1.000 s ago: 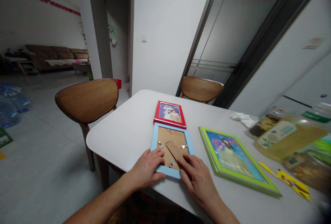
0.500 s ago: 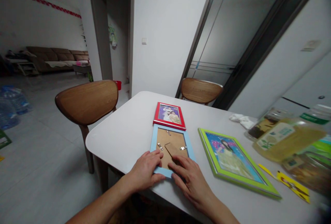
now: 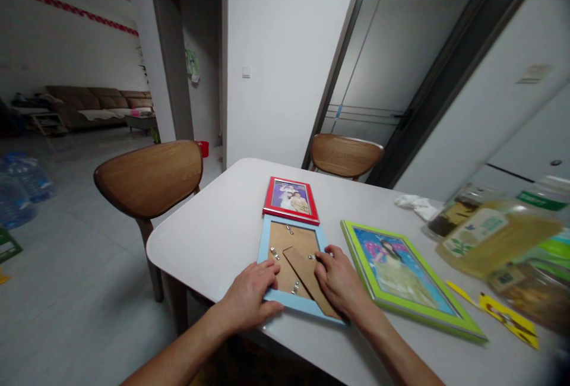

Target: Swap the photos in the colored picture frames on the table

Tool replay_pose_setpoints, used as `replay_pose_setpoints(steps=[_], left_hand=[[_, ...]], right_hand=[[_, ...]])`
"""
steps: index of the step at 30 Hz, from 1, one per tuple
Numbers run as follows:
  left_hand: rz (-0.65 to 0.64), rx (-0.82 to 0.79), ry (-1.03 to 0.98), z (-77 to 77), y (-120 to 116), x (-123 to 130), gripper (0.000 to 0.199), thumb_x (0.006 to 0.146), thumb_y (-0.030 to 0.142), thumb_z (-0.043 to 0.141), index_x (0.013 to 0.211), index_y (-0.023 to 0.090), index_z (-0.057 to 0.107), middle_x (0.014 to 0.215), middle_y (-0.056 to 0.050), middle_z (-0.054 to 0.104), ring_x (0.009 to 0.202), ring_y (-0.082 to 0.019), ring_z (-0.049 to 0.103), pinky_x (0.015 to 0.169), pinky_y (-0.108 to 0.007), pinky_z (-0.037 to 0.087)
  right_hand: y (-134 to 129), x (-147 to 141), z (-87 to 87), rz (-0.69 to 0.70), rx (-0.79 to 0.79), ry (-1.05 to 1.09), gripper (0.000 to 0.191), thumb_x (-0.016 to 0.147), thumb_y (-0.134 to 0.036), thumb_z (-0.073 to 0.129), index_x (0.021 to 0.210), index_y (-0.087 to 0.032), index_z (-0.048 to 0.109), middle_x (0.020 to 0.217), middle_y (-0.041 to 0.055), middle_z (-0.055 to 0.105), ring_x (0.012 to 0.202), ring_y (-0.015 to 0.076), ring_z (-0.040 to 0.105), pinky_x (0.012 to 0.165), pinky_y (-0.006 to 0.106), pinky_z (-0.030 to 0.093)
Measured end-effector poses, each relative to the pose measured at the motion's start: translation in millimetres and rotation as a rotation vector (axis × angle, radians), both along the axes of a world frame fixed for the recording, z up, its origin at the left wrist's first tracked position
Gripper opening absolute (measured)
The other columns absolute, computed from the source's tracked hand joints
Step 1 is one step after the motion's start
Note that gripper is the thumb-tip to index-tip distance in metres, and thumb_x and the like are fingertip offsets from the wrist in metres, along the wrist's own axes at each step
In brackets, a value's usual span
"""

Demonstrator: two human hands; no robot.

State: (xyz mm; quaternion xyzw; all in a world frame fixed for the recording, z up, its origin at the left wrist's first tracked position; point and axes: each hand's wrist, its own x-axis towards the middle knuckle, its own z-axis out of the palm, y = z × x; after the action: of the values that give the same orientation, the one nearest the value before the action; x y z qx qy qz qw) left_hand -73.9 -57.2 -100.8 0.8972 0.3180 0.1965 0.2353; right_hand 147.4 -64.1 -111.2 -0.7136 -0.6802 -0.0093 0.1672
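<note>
A light blue frame [image 3: 264, 243] lies face down at the near edge of the white table, its brown backboard [image 3: 300, 238] and several metal clips showing. A brown stand leg [image 3: 307, 276] slants across the backboard. My left hand [image 3: 253, 294] rests on the frame's left side, fingers bent over its edge, thumb apart. My right hand [image 3: 341, 279] is at the right side, its fingertips pinched at the right metal clip [image 3: 312, 256]. Touching the blue frame's far end is a red frame [image 3: 291, 199] with a photo. A green frame [image 3: 407, 273] with a portrait lies to the right.
On the right of the white table [image 3: 214, 220] are a large bottle of yellow liquid [image 3: 494, 234], jars, a crumpled tissue [image 3: 416, 205] and a yellow packet [image 3: 509, 320]. Wooden chairs stand at the left [image 3: 151, 178] and far side [image 3: 346, 155].
My right hand has moved from the stand leg and near edge up to the right clip, uncovering the leg and the near clip. My left hand has stayed in place.
</note>
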Motion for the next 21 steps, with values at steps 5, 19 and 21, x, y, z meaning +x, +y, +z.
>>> replay_pose_setpoints(steps=[5,19,21], left_hand=[[0.009,-0.033,-0.045,-4.2,0.9,-0.1,0.026,0.063,0.026,0.066,0.084,0.019,0.052,0.123,-0.006,0.046,0.117,-0.021,0.035,0.097,-0.032,0.028],[0.064,-0.034,-0.184,-18.6,5.7,1.3,0.028,0.054,0.022,0.072,0.072,0.017,0.051,0.119,-0.01,0.047,0.117,-0.024,0.035,0.097,-0.034,0.028],[0.064,-0.03,-0.193,-18.0,5.3,1.6,0.028,0.054,0.021,0.072,0.071,0.017,0.05,0.117,-0.009,0.049,0.115,-0.024,0.038,0.096,-0.035,0.03]], right_hand=[[0.3,0.8,-0.6,0.001,0.023,-0.036,0.035,0.079,-0.023,0.031,0.095,-0.012,0.06,0.099,0.0127,0.05,0.09,0.0195,0.047,0.081,0.029,0.035],[16.0,-63.5,9.5,0.283,-0.034,-0.116,0.029,0.08,-0.023,0.037,0.103,-0.025,0.053,0.102,0.0063,0.05,0.092,0.0185,0.041,0.077,0.03,0.029],[15.3,-64.6,12.2,0.307,-0.072,-0.158,0.028,0.081,-0.022,0.034,0.102,-0.024,0.052,0.099,0.006,0.05,0.091,0.0179,0.04,0.074,0.029,0.029]])
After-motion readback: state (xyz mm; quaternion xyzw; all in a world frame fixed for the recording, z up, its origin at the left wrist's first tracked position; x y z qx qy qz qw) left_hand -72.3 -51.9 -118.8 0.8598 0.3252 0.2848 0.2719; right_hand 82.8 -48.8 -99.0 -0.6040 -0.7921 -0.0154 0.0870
